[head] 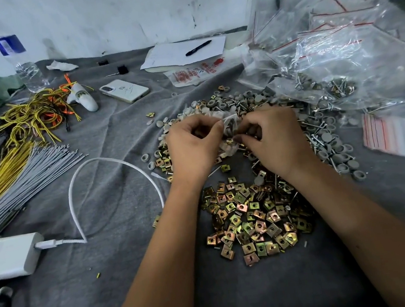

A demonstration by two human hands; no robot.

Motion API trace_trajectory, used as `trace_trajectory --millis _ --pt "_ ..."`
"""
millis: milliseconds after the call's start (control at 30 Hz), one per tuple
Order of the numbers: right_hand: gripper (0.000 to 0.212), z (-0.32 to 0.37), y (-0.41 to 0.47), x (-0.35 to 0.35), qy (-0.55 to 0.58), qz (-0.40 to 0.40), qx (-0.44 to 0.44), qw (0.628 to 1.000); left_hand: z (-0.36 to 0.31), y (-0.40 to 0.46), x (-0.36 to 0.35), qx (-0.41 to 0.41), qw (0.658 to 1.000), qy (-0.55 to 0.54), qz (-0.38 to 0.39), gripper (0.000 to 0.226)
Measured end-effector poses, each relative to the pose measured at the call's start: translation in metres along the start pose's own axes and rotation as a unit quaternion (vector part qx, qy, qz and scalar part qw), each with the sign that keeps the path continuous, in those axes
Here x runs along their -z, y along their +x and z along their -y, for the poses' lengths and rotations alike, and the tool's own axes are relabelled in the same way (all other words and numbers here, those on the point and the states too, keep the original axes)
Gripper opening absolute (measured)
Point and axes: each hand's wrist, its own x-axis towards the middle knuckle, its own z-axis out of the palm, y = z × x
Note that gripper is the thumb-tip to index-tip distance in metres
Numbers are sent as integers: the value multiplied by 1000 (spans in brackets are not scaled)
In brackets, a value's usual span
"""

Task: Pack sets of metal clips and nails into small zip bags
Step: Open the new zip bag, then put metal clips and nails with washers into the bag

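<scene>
Item: your left hand (192, 149) and right hand (275, 141), both with fingers curled, pinching the top of 1 small zip bag (228, 134) held between them just above the cloth. The bag looks loaded; pale and dark parts show through the plastic, exact contents too small to tell.

Step in hand, by judgement: closing the filled bag. Next move calls for running the pinch along the zip strip until it seals, then setting the bag aside.

Directly beneath and nearer you than your hands: metal clips (252, 218), brass-coloured squares, loose in a heap.

Beyond and to the right of your right hand: nails (318, 126) mixed with grey caps (341, 159).

Further right: empty zip bags (383, 136), red-striped, stacked flat; behind them, filled bags (333, 60) in a pile.

Left of your left hand: white cable (110, 160), then wire bundles (26, 159).

Far beyond the left hand: phone (124, 90).
</scene>
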Motion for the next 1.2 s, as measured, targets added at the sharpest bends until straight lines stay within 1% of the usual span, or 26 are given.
trace_trajectory --millis 67,100,167,233,333,400,500,567,633,733,767,833,900,967,1100,1167,1200 --pt "13 0 -1 1 11 -13 -22 1000 -1 -1 -1 -9 1000 19 5 6" --pt "14 1 -1 2 26 -22 -19 999 -2 -2 -2 -11 1000 25 5 7" --pt "15 4 -2 3 52 -33 16 998 -2 -1 -3 -13 999 31 1 10" --pt "18 8 -4 2 57 -23 52 997 -3 -1 -3 -13 999 32 -4 9" --pt "22 9 -6 1 48 -3 70 996 -2 -1 -4 -3 1000 16 -14 5" --pt "20 8 -6 1 54 -7 61 997 0 0 -4 3 1000 5 -24 4" --pt "14 6 -3 1 64 -54 42 996 1 1 -3 8 999 -8 -40 4" --pt "14 6 -3 1 67 -71 35 995 1 1 -3 6 998 -21 -64 12" --pt "13 7 -4 0 67 -66 31 995 2 3 -1 4 995 -32 -99 15" --pt "13 7 -5 -2 61 -24 21 998 4 5 2 10 985 -64 -158 9" --pt "13 6 -5 -2 57 5 25 998 5 6 3 14 981 -73 -178 8" --pt "15 7 -7 -4 35 86 50 994 6 8 4 22 974 -87 -209 9" --pt "20 9 -8 -8 -12 168 86 982 6 10 5 30 969 -101 -224 10" --pt "19 13 -9 -10 -45 210 106 971 7 11 5 35 968 -107 -224 10" --pt "14 13 -8 -10 -41 251 110 961 9 10 5 33 972 -103 -209 10" --pt "12 12 -8 -9 -22 234 109 966 10 10 6 29 974 -98 -202 10" --pt "12 12 -8 -7 1 205 105 973 10 10 6 28 975 -96 -199 9"
